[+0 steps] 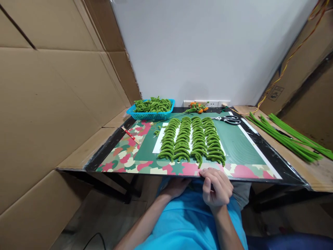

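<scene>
Curved fuzzy green pieces (183, 133) lie in several neat columns over white paper (156, 146) on a green mat (145, 149). My right hand (216, 185) rests at the table's front edge, just below the columns, its fingers curled in; whether it holds anything is hidden. Lower and to the left, my left hand (177, 186) lies in my lap by the table edge, its fingers mostly out of sight. One piece (199, 160) at the bottom of the third column hangs lower than its neighbours.
A blue basket (151, 115) heaped with green pieces stands at the back left. Behind the columns lie orange flowers (200, 108); black-handled scissors (230, 119) are at the back right. Green stems (286, 139) lie at the right, a red-and-white stick (130, 134) at the left.
</scene>
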`<state>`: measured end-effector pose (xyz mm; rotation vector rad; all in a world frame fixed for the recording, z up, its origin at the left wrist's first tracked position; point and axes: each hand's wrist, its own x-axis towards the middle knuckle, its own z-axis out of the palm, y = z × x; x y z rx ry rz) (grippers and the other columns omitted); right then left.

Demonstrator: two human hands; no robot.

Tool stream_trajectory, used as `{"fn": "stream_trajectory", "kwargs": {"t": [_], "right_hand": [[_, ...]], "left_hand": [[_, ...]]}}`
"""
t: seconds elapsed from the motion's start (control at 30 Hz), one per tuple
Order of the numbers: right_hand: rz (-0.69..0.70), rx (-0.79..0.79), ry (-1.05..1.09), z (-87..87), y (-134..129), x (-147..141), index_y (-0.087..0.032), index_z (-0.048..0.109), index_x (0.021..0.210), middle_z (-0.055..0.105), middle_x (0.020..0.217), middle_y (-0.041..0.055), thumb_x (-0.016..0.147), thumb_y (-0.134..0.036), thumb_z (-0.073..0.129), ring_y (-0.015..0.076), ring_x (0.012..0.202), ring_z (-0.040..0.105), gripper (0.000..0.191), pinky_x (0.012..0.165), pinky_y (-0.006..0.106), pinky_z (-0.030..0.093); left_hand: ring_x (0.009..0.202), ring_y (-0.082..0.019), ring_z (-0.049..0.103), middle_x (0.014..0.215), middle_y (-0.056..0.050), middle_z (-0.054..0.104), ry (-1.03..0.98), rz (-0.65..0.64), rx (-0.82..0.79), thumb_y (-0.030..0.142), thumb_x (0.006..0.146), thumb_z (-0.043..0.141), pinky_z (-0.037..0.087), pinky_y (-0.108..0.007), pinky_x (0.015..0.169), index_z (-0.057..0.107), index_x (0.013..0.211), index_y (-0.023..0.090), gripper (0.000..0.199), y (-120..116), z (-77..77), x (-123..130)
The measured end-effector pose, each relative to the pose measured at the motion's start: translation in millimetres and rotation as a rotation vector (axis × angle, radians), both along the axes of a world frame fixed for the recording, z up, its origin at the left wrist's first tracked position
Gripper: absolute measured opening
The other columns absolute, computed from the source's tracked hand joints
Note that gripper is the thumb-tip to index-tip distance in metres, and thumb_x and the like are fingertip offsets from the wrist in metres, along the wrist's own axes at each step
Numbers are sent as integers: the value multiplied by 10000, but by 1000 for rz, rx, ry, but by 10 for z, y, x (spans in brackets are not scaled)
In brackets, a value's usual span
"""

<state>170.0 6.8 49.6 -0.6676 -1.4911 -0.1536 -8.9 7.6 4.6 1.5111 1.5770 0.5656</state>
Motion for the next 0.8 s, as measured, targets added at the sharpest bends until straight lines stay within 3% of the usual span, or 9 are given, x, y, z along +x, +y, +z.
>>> {"fn": "stream_trajectory", "kwargs": {"t": [0.8], "right_hand": [[13, 32, 3, 31, -33, 21, -126, 714, 957, 754, 793, 57, 855, 12, 576, 189, 769, 740, 220, 770, 342, 624]], "left_hand": [[1469, -305, 507, 1580, -20, 554, 1, -63, 2, 585, 961, 489, 320, -488, 1296, 606, 1462, 295, 591, -23, 12, 36]]}}
